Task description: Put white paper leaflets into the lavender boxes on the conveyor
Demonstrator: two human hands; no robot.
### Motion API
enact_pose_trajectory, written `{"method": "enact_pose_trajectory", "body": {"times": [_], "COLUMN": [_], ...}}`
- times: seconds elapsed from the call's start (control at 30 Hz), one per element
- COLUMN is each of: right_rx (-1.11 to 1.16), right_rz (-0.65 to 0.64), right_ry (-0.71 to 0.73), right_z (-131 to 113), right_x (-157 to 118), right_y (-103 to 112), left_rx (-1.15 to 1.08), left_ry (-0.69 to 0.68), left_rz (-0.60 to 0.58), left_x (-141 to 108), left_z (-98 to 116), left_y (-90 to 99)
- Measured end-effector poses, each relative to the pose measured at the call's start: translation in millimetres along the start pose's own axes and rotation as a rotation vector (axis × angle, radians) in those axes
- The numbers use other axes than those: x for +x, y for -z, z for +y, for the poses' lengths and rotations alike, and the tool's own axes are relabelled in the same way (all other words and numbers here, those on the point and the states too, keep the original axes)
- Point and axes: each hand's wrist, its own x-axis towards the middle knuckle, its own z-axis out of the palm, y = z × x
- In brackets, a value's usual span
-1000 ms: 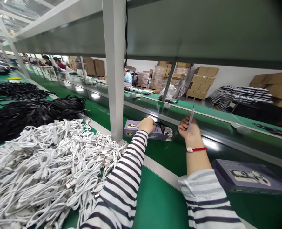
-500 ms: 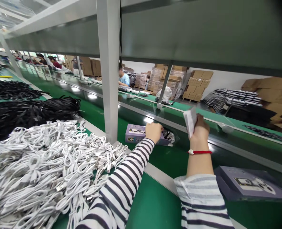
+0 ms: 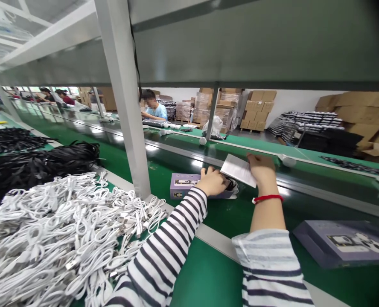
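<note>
My left hand [image 3: 213, 182] is at the right end of a small purple box [image 3: 185, 180], its curved fingers gripping the box near the opening. Dark and clear wrapped contents [image 3: 233, 186] show at that end; my hand hides part of them. In my right hand [image 3: 262, 168] is a white folded leaflet [image 3: 238, 169], pinched at its right side and tilted just above and right of the box opening. A red cord circles my right wrist.
A heap of white cables [image 3: 64, 238] lies to the left, with bundled black straps [image 3: 45, 166] behind it. Another purple box [image 3: 352, 243] lies at right. A grey post [image 3: 122, 98] rises at left of centre. Across the line sits a person in blue [image 3: 159, 111].
My right hand has moved a little left, and the leaflet has turned from near upright to flatter, closer to the box. My left hand has shifted toward the box's open end.
</note>
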Motion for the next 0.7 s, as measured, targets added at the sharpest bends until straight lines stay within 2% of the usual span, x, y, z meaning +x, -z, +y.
{"method": "enact_pose_trajectory", "body": {"times": [0.07, 0.17, 0.23, 0.3, 0.4, 0.47, 0.5, 0.57, 0.63, 0.7], "right_rx": [-0.073, -0.087, -0.09, -0.068, 0.136, 0.359, 0.454, 0.513, 0.425, 0.283], "right_rz": [0.027, 0.027, 0.015, 0.008, -0.075, -0.223, -0.296, -0.353, -0.296, -0.228], "right_ry": [-0.02, -0.012, 0.024, 0.04, -0.074, -0.104, -0.079, 0.028, 0.095, 0.121], "right_z": [11, 16, 12, 7, 3, 2, 1, 0, -1, 1], "right_x": [2, 0, -1, -2, -2, -3, -4, -4, 1, 12], "right_y": [-6, -17, -21, -20, -13, -11, -12, -16, -18, -13], "left_rx": [-0.117, -0.478, -0.748, -0.892, -0.94, -0.966, -0.981, -0.992, -0.935, -0.806], "left_ry": [0.022, 0.092, 0.044, 0.02, 0.158, 0.239, 0.251, 0.239, 0.203, 0.163], "left_rz": [0.065, 0.126, 0.103, 0.137, 0.353, 0.468, 0.49, 0.486, 0.457, 0.376], "left_x": [-2, -2, -1, 3, 10, 13, 14, 14, 12, 8], "left_z": [-10, -21, -23, -24, -28, -32, -34, -35, -34, -30], "left_y": [9.7, 17.4, 14.8, 7.5, -3.5, -6.5, -6.4, -3.5, 1.7, 8.1]}}
